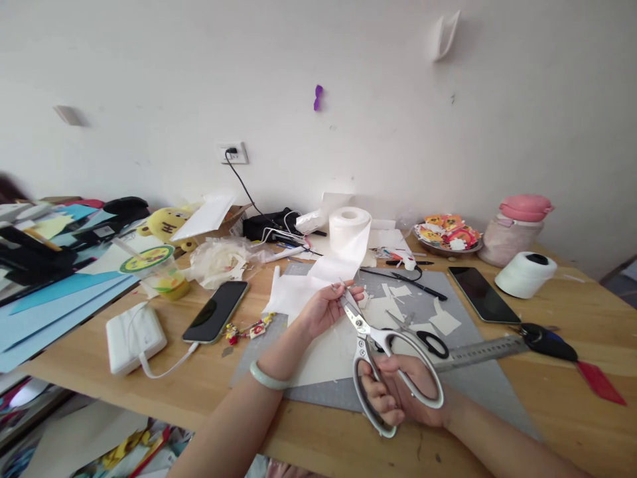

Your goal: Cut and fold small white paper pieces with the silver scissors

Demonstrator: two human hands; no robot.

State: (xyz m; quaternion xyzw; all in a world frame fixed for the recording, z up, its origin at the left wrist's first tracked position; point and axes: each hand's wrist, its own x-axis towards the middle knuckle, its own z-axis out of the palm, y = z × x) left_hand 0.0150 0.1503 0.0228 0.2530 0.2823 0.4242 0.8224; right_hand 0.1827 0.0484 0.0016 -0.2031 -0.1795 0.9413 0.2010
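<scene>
Yeah, the right hand [398,393] is gripping the scissors [359,324] by the handles, blades pointing eleven o'clock, straight at the left hand [322,309]; can't tell whether those curled fingers pinch anything, but one careless squeeze could nick a fingertip.

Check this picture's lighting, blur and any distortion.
In the head view, light is soft and fairly even, the paper roll pale with little detail; in the head view, the scissors look fairly crisp, while the dark shape at the far left edge is smeared; in the head view, edges look stretched, as with a wide lens.
</scene>
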